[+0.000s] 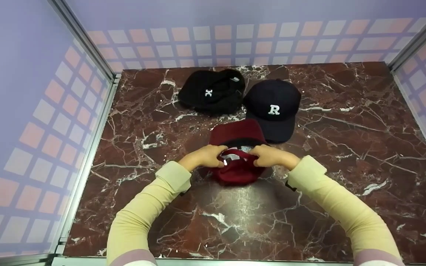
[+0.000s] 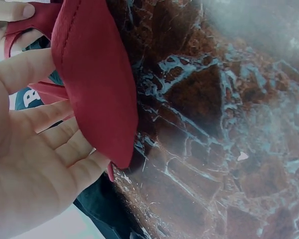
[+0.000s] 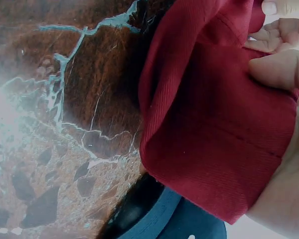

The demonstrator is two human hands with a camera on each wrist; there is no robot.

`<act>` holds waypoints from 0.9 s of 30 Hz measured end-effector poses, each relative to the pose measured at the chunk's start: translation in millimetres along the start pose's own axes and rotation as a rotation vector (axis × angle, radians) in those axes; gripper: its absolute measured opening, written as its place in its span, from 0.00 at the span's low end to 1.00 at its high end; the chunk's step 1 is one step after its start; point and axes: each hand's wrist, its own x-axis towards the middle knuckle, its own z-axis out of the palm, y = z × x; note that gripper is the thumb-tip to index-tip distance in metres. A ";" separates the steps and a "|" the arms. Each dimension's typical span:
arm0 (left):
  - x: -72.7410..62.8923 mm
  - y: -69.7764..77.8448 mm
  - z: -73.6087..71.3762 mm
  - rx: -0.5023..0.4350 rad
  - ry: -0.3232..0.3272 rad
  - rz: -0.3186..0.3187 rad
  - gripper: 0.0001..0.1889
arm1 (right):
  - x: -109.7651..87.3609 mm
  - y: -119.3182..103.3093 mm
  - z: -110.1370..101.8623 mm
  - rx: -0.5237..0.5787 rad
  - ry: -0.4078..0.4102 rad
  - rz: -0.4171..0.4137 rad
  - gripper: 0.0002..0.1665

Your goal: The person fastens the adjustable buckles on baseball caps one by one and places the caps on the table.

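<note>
A dark red baseball cap (image 1: 237, 131) is held between both hands near the middle of the table, its inside with white labels (image 1: 231, 157) turned up. My left hand (image 1: 210, 156) grips the cap's left side, thumb at the edge; in the left wrist view its fingers run behind the red fabric (image 2: 97, 84). From the right, my right hand (image 1: 270, 155) pinches the opposite side, and the right wrist view has its thumb (image 3: 274, 69) pressed on the red cloth (image 3: 214, 119). A red strap crosses the cap's opening between the hands.
Behind the red cap lie a black cap (image 1: 202, 99) with a white emblem and, to its right, a navy cap (image 1: 268, 96) with a white R. The navy brim reaches beside the red cap. Patterned walls (image 1: 235, 40) enclose the red-brown marbled table (image 1: 346, 155) at the back and sides.
</note>
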 end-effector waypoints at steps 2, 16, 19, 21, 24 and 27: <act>0.7 -0.9 0.5 -0.006 0.014 0.016 0.32 | -1.8 1.9 -2.5 0.060 -0.013 0.001 0.07; -0.2 -1.4 -7.0 -0.124 -0.090 -0.021 0.30 | -12.9 15.9 -21.5 0.509 -0.113 0.022 0.08; -0.6 -1.0 -8.6 -0.123 -0.090 -0.004 0.30 | -14.6 15.7 -23.7 0.585 -0.131 0.031 0.09; -1.2 -1.2 -10.0 -0.132 -0.079 0.004 0.29 | -15.3 15.4 -24.9 0.639 -0.146 0.031 0.10; -1.8 -2.7 -12.2 -0.168 -0.047 0.012 0.29 | -15.8 14.9 -26.4 0.700 -0.170 0.039 0.14; -1.9 -5.1 -13.7 -0.236 -0.015 0.012 0.30 | -16.2 14.3 -27.6 0.714 -0.182 0.061 0.17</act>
